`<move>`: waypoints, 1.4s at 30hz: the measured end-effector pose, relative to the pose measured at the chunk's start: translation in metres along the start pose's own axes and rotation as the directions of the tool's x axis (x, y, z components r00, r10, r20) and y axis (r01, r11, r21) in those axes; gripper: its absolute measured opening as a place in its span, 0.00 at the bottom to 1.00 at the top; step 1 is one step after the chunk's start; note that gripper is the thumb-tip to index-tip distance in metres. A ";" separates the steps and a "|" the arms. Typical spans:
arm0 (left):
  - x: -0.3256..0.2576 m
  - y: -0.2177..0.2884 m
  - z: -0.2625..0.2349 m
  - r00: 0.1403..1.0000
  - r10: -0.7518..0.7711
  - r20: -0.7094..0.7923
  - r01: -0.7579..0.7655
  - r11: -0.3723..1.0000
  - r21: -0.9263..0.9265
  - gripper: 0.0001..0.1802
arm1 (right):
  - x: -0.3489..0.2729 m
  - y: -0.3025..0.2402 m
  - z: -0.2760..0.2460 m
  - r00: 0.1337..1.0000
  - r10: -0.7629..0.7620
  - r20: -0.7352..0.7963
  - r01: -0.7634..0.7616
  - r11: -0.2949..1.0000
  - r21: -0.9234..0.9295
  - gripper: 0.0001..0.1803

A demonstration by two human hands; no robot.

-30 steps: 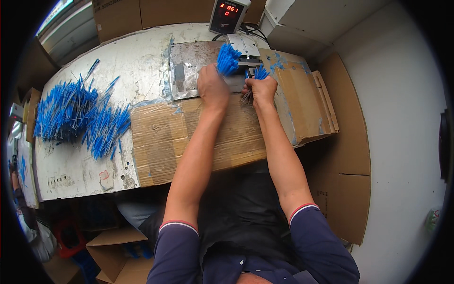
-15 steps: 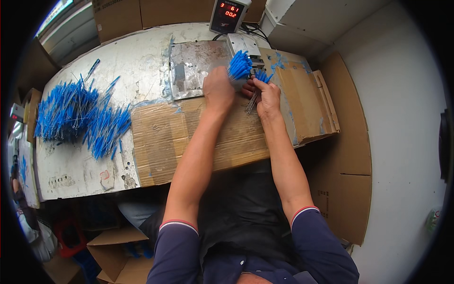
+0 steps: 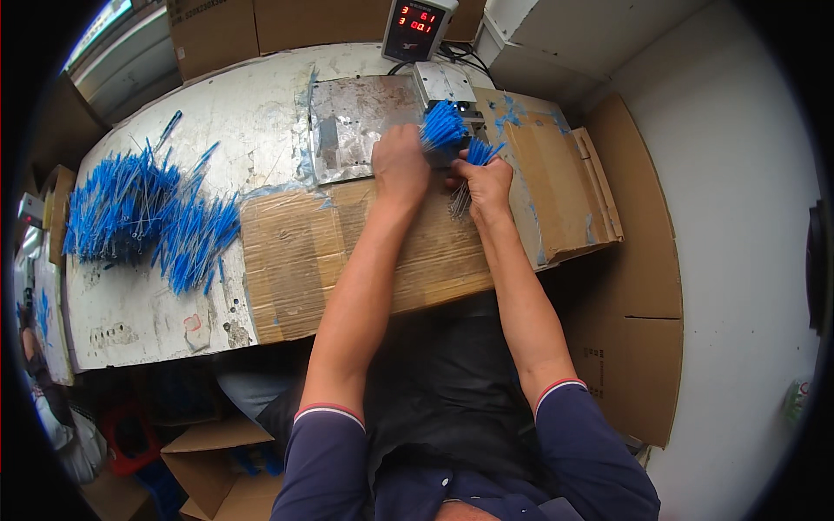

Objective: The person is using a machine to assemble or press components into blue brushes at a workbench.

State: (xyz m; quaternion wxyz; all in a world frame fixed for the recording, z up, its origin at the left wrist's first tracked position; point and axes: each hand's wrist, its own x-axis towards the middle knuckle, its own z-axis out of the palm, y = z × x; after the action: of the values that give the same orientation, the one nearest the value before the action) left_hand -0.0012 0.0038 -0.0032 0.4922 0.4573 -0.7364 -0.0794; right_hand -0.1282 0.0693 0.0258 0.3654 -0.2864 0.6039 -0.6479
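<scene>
My left hand (image 3: 401,167), somewhat blurred, is closed around a thick bundle of thin wires with blue sleeved ends (image 3: 445,123). The blue ends fan out up and to the right of its fist. Just to the right, my right hand (image 3: 488,181) grips a smaller bunch of the same wires (image 3: 480,152). Blue ends stick out above its fingers, and bare metal stems hang below. Both hands are close together in front of a small metal machine (image 3: 444,82) at the far edge of the cardboard cover. The fingertips of both hands are partly hidden.
A large heap of blue-ended wires (image 3: 122,204) lies on the white worktable (image 3: 130,308) at left, with a pen (image 3: 170,127) behind it. A metal plate (image 3: 347,108) adjoins the machine. A box with a red display (image 3: 419,30) stands behind. Cardboard (image 3: 295,252) covers the front edge.
The right hand has turned slightly, and its wires have shifted a little down. The left hand's bundle has moved slightly right and down. Digits on the display differ.
</scene>
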 end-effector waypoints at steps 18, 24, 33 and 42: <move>0.005 0.002 -0.001 0.961 -0.229 -0.153 0.224 0.973 -0.050 0.10 | 0.020 -0.006 0.029 0.984 0.044 -0.174 -0.030 0.996 0.083 0.12; 0.005 -0.001 0.000 0.963 -0.187 -0.194 0.180 0.982 -0.050 0.11 | 0.019 -0.013 0.031 0.983 0.089 -0.158 -0.080 0.995 0.060 0.12; 0.003 0.007 -0.005 0.985 -0.169 -0.026 0.167 0.984 -0.065 0.10 | 0.009 -0.016 0.022 0.978 0.165 -0.131 -0.117 0.942 0.314 0.05; 0.003 0.015 -0.012 0.991 -0.126 0.042 0.126 0.992 -0.001 0.14 | -0.004 0.001 0.012 0.982 -0.145 -0.124 0.161 0.978 0.132 0.08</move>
State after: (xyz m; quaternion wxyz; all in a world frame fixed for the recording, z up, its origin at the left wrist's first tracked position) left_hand -0.0011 0.0140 0.0133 0.4714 0.5004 -0.7160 -0.1212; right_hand -0.1158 0.0655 0.0264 0.2988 -0.2682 0.5522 -0.7306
